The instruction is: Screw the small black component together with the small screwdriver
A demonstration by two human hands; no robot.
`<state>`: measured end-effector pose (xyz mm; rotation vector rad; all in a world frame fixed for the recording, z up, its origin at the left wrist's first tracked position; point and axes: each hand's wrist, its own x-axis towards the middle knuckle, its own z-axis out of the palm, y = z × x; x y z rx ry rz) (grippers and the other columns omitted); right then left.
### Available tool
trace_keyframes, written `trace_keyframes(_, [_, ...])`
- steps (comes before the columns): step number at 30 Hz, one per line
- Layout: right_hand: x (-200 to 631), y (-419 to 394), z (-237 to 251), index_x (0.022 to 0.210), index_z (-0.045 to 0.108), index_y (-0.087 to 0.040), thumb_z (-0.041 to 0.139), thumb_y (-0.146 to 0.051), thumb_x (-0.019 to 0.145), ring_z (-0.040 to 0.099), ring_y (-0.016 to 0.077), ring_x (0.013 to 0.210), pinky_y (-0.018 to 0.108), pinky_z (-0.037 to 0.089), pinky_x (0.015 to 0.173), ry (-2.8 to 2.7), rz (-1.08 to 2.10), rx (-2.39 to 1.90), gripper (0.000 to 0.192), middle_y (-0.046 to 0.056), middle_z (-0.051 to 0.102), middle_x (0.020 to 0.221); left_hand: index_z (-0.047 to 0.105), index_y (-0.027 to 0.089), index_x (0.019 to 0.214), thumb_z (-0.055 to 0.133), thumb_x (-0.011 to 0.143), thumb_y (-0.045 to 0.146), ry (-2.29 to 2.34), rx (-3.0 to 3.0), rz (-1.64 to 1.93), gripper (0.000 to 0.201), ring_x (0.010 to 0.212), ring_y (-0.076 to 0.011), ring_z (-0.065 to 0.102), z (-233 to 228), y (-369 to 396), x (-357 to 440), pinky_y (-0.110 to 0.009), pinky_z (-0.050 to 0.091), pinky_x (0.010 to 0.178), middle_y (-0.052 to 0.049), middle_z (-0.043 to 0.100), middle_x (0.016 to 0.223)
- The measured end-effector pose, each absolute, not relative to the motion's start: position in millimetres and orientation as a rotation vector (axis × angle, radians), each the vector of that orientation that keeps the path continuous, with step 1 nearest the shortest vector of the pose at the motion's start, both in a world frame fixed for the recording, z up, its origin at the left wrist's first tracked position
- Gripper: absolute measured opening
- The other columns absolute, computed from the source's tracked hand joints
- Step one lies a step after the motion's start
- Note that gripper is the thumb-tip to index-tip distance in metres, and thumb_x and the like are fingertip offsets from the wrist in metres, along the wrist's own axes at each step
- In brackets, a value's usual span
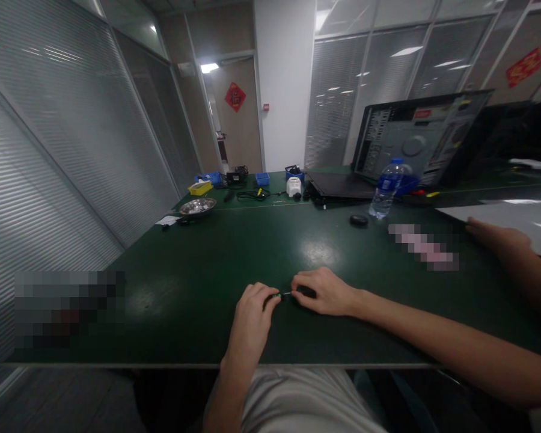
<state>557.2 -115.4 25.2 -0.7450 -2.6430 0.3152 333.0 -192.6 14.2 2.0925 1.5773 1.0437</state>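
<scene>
Low over the green table (184, 270), my left hand (252, 310) pinches a small dark piece (278, 295) with a hint of green between thumb and fingertips. Facing it, my right hand (322, 291) is closed on a slim tool whose thin metal shaft (287, 293) points left. The shaft's tip meets or nearly meets the small piece; contact is too small to confirm. My right fingers and palm mostly hide the tool's grip.
A water bottle (385, 189), a black mouse (359, 221) and an open computer case (410, 141) stand right. Another person's hand (500, 237) touches a pale panel (514, 213). A metal bowl (198, 207), yellow tray (200, 188) and blue bin (262, 179) sit farther back.
</scene>
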Motion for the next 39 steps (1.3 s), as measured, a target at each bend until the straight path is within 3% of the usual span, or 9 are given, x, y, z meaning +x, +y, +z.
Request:
trace_keyframes(19, [547,-120,22,0.102,0.065,-0.02,0.052,-0.031,0.102,0.061,0.0134,0.072,0.025,0.037,0.064,-2.664,0.265,-0.682,0.017,0.002,0.068,0.089,0.08,0.02,0.1,0.062,0.096,0.015,1.567,2.142,1.021,0.019,0.091,-0.0219,0.067,16,-192,335,-0.033,0.049,0.083,-0.006,0.075,0.095])
trace_keyframes(30, [547,-119,21,0.105,0.064,-0.02,0.052,-0.031,0.103,0.063,0.0139,0.075,0.025,0.039,0.066,-2.664,0.323,-0.678,0.016,0.003,0.069,0.092,0.079,0.021,0.099,0.063,0.095,0.019,1.523,2.019,1.115,0.016,0.095,-0.0208,0.07,17,-192,332,-0.03,0.052,0.085,-0.005,0.076,0.104])
trace_keyframes(39, [548,-120,21,0.103,0.065,-0.02,0.053,-0.031,0.102,0.062,0.0133,0.072,0.024,0.038,0.065,-2.658,0.299,-0.676,0.017,0.003,0.069,0.091,0.076,0.024,0.105,0.057,0.1,0.024,1.862,2.173,0.951,0.02,0.1,-0.0236,0.061,14,-194,317,-0.035,0.047,0.086,-0.005,0.07,0.106])
